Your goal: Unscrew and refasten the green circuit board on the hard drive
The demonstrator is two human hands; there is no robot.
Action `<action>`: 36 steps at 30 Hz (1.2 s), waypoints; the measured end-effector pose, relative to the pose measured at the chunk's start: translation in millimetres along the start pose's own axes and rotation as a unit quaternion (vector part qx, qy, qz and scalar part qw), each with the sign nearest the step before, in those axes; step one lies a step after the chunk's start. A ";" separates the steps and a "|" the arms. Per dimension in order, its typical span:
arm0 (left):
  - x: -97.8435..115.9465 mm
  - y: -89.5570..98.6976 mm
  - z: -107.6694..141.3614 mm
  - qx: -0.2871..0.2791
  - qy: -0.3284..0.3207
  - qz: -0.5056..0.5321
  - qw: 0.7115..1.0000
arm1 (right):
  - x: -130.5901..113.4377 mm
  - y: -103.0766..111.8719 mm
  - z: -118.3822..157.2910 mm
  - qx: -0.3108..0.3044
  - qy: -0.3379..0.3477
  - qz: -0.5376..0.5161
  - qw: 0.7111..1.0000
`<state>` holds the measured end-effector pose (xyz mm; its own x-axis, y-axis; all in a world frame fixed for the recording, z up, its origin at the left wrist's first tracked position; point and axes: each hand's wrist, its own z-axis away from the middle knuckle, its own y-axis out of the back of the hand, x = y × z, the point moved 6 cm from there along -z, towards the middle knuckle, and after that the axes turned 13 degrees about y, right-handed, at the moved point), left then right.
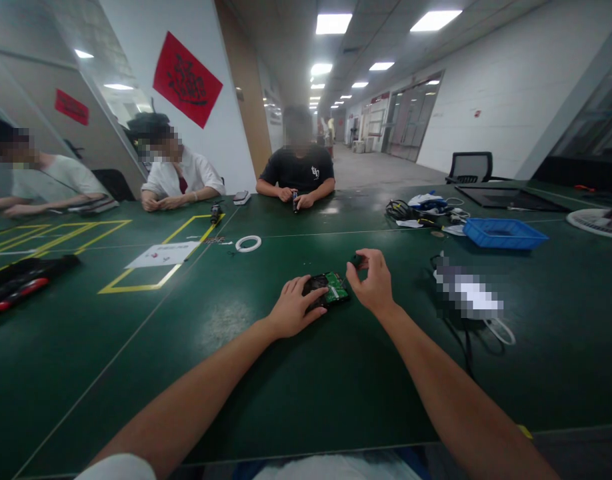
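While touching a black-and-green rectangular circuit-board device (337, 285) on the dark-green surface (306, 387) with spread fingers of the left hand (292, 310), clamps a small dark tool (357, 260) between fingers of the right hand (375, 283), beside the device.

Head-worn view, forward-down over table (316, 387)

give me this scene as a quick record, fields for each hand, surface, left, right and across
Left hand: fingers on a black rectangular device with a green circuit board
Right hand: holding a small dark-handled tool by the device's right end
Surface: dark green table
Left: flat white ring, white paper sheet
Right: blue plastic tray
Across: person in black t-shirt
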<state>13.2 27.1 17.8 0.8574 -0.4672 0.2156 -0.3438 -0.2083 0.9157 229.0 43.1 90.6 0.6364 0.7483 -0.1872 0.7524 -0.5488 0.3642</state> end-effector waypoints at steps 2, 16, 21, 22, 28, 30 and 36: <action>-0.6 -0.3 -0.2 0.002 0.000 0.003 1.000 | -0.3 -2.3 1.2 -0.012 -0.003 -0.010 1.000; 0.4 0.4 -0.4 -0.005 -0.002 -0.004 1.000 | 5.3 -9.8 6.4 -0.014 -0.042 -0.061 0.997; -0.5 -2.0 -0.9 0.002 -0.002 -0.001 1.000 | 8.2 -11.3 9.0 0.002 -0.059 -0.038 0.998; -0.6 -2.2 -0.9 0.003 -0.001 0.000 1.000 | 7.5 -11.2 8.8 -0.001 -0.053 -0.029 0.998; -0.6 -0.8 -0.3 0.003 -0.002 0.001 1.000 | 4.6 -9.8 6.8 -0.005 -0.024 -0.019 1.000; -0.5 -0.2 -0.2 0.001 -0.002 0.002 1.000 | 6.0 -8.8 6.7 0.012 -0.029 -0.025 0.999; 0.2 0.1 -0.2 -0.004 -0.003 -0.002 1.000 | 9.1 -8.8 7.6 0.014 -0.036 -0.019 0.999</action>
<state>13.4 27.2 18.1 0.8565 -0.4710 0.2108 -0.3381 -0.2036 0.9188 229.4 52.0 78.7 0.6176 0.7401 -0.2661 0.7798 -0.5323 0.3296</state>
